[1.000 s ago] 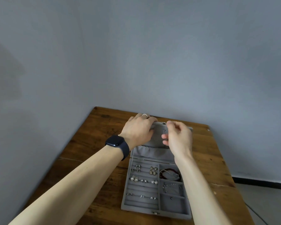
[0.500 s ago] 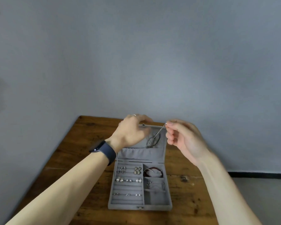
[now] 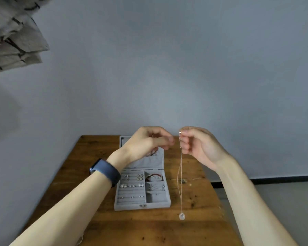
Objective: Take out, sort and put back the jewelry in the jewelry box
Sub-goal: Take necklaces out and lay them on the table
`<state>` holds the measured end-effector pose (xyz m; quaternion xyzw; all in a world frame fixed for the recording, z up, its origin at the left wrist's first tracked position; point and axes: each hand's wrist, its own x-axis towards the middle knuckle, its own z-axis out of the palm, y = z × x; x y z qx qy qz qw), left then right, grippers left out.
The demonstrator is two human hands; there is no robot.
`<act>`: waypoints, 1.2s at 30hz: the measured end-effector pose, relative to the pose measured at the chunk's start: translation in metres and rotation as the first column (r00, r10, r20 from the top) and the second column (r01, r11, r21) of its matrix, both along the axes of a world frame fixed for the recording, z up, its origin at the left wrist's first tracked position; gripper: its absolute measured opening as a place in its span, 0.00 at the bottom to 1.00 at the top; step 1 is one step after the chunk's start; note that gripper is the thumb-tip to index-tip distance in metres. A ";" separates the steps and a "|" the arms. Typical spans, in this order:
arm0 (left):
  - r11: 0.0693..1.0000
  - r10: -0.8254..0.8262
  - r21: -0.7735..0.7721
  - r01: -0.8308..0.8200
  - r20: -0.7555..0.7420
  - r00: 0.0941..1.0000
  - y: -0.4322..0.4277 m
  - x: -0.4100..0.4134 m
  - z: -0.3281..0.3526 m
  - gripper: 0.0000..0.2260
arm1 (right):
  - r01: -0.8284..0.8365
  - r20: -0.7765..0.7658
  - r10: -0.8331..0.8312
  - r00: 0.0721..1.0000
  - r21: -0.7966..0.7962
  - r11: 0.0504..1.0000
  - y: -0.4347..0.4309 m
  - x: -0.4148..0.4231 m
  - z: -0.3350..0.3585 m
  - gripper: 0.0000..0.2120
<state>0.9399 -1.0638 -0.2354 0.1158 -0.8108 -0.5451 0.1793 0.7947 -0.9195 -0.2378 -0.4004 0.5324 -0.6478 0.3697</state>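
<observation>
Necklace [image 3: 180, 174] dangling off the right grip [image 3: 199, 148], just right of the jewelry box [image 3: 128, 207]
Thumb and finger pinch its top end, so the chain hangs straight down below the grip, pendant [image 3: 182, 216] lowest, over the bench [image 3: 149, 231]. Left grip [image 3: 149, 142] is curled in front of the box lid; can't tell if it holds anything.
</observation>
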 end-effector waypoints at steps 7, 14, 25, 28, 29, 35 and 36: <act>0.999 0.005 -0.040 -0.004 0.027 1.000 0.042 0.034 -0.005 0.03 | -0.079 -0.028 0.081 0.996 0.066 0.995 0.040 0.024 -0.014 0.08; 0.995 -0.017 -0.103 0.021 0.046 0.999 0.062 0.056 -0.018 0.02 | -0.132 -0.045 0.140 0.989 0.147 0.980 0.057 0.042 -0.040 0.08; 0.893 0.139 -0.440 -0.093 0.073 0.988 0.078 0.065 -0.046 0.04 | -0.143 -0.059 0.157 0.986 0.199 0.969 0.062 0.057 -0.060 0.11; 0.899 0.127 -0.430 -0.089 0.062 0.990 0.083 0.068 -0.053 0.04 | -0.138 -0.041 0.149 0.988 0.203 0.969 0.067 0.059 -0.067 0.12; 0.912 0.117 -0.403 -0.081 0.065 0.991 0.084 0.069 -0.055 0.03 | -0.134 -0.026 0.142 0.990 0.198 0.971 0.070 0.059 -0.071 0.11; 0.997 0.069 -0.035 -0.065 0.125 0.990 0.083 0.069 -0.060 0.03 | -0.200 0.146 0.173 0.974 0.197 0.960 0.085 0.066 -0.097 0.05; 0.998 0.068 -0.026 -0.065 0.145 0.987 0.084 0.067 -0.061 0.03 | -0.201 0.159 0.170 0.972 0.203 0.958 0.085 0.069 -0.100 0.04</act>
